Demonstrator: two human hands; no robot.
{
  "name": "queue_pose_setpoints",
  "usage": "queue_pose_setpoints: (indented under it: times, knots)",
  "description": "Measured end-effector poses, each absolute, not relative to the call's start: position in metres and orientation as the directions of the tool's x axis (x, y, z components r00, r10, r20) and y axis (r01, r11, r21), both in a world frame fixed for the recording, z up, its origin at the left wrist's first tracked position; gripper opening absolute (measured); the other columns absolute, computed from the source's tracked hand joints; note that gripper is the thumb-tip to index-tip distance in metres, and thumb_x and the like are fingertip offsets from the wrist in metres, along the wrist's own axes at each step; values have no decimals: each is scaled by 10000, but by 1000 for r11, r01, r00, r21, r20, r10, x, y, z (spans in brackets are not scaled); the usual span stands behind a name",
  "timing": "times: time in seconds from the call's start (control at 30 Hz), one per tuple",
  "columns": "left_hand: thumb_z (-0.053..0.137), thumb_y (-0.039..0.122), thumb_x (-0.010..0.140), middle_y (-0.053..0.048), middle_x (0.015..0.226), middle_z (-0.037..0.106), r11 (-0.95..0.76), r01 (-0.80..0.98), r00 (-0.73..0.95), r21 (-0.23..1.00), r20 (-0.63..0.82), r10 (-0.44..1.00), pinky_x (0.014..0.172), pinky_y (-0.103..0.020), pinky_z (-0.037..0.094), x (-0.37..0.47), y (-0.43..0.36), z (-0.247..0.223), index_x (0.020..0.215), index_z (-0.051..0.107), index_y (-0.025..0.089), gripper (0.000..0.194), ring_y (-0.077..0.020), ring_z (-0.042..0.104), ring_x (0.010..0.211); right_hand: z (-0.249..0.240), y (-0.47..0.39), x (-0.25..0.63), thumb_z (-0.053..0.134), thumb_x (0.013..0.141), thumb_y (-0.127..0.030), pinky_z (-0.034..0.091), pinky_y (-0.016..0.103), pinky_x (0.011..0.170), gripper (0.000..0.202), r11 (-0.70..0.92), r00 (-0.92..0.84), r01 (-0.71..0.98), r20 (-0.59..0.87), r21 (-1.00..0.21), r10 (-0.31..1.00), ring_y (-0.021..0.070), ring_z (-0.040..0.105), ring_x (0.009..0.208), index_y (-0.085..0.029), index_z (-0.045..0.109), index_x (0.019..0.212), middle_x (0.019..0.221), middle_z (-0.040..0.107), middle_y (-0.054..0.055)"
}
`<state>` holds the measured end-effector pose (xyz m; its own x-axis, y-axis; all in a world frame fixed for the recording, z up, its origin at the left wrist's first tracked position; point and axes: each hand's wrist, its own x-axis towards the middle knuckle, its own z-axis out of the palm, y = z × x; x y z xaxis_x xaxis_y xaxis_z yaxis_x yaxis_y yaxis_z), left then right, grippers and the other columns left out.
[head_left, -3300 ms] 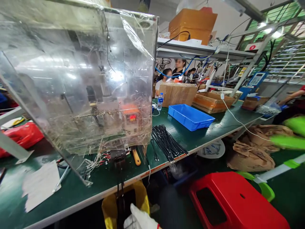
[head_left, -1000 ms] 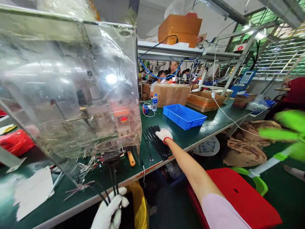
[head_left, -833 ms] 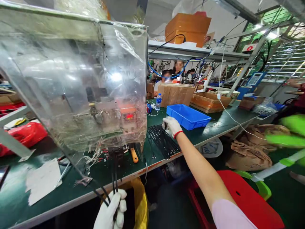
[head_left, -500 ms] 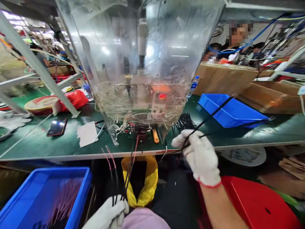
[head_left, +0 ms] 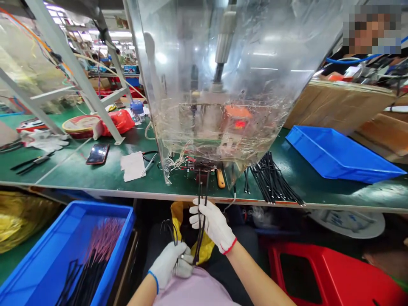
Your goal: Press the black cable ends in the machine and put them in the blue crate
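My right hand point(head_left: 213, 224), in a white glove with a red cuff, pinches two black cables point(head_left: 199, 231) just below the bench edge. Their upper ends reach the small dark clamp fixture point(head_left: 204, 165) under a clear plastic guard point(head_left: 255, 80). Lower and to the left, my left hand point(head_left: 175, 260), gloved with a blue cuff, is closed round black cables point(head_left: 175, 233) with thin, blurred wire ends. Whether the cables from my right hand also pass into the left is unclear. An orange-handled tool point(head_left: 220, 178) lies right of the fixture.
A bundle of black cables point(head_left: 276, 178) lies on the green bench point(head_left: 111, 178), near an angled blue tray point(head_left: 338, 157). Lower left, a blue bin point(head_left: 28, 259) holds pink-ended cables point(head_left: 105, 238). A phone point(head_left: 97, 154), red stool point(head_left: 344, 272) and yellow bag point(head_left: 207, 250) are nearby.
My right hand has moved left from beside the cable bundle to before the fixture, bringing black cables to it. Pink-wired cables no longer hang from the fixture. The view has shifted left.
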<state>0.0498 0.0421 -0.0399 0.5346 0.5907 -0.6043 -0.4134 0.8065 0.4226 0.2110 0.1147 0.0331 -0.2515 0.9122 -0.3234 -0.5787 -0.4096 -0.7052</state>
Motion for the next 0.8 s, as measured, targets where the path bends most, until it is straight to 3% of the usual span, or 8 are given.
queue_pose_setpoints:
  times: [0.07, 0.17, 0.27, 0.43, 0.57, 0.7, 0.8]
  knots:
    - [747, 362, 713, 31, 563, 481, 795, -461, 481, 394, -643, 597, 436, -171, 350, 56, 42, -33, 710, 520, 143, 316, -65, 471, 427, 43, 124, 214, 723, 759, -283, 559, 258, 519, 307, -416, -281, -574, -308, -705, 909, 172, 691, 600, -172, 599, 1017, 808, 712, 61]
    - [683, 297, 801, -105, 848, 676, 717, -564, 339, 410, -676, 654, 655, -315, 551, 68, 45, -7, 878, 588, 125, 212, -197, 689, 702, 58, 149, 217, 675, 784, -210, 560, 259, 533, 244, -437, -319, -569, -302, -697, 898, 166, 686, 603, -164, 594, 1009, 780, 708, 54]
    - [617, 263, 864, -168, 1006, 696, 643, -655, 295, 397, -650, 701, 757, -380, 575, 79, 52, 27, 975, 600, 110, 190, -264, 713, 855, 70, 173, 220, 585, 837, -167, 572, 272, 568, 172, -456, -294, -550, -349, -700, 890, 173, 696, 628, -138, 598, 1006, 776, 712, 73]
    - [588, 179, 886, -166, 977, 715, 565, -763, 276, 315, -631, 725, 864, -400, 575, 89, 60, 59, 975, 624, 85, 134, -250, 718, 875, 77, 175, 228, 470, 936, -265, 585, 320, 606, 205, -572, -343, -481, -458, -664, 820, 190, 703, 651, -129, 619, 973, 792, 717, 89]
    - [571, 157, 901, -137, 959, 716, 527, -809, 266, 261, -637, 723, 885, -384, 580, 92, 67, 64, 975, 637, 81, 124, -224, 719, 873, 70, 153, 229, 497, 923, -322, 581, 308, 602, 295, -598, -370, -423, -472, -681, 800, 187, 693, 638, -103, 662, 815, 784, 712, 114]
    - [592, 159, 890, -108, 952, 712, 499, -820, 247, 281, -613, 750, 888, -395, 583, 94, 73, 65, 977, 645, 93, 121, -220, 716, 879, 64, 147, 226, 545, 897, -343, 572, 284, 566, 392, -537, -310, -422, -440, -731, 843, 173, 666, 562, -109, 618, 591, 718, 704, 130]
    - [623, 177, 867, -105, 910, 711, 489, -806, 212, 335, -608, 765, 879, -413, 584, 92, 73, 62, 951, 653, 95, 121, -232, 720, 851, 66, 159, 224, 501, 924, -359, 570, 266, 559, 453, -565, -352, -431, -445, -704, 823, 159, 658, 541, -118, 609, 556, 696, 701, 126]
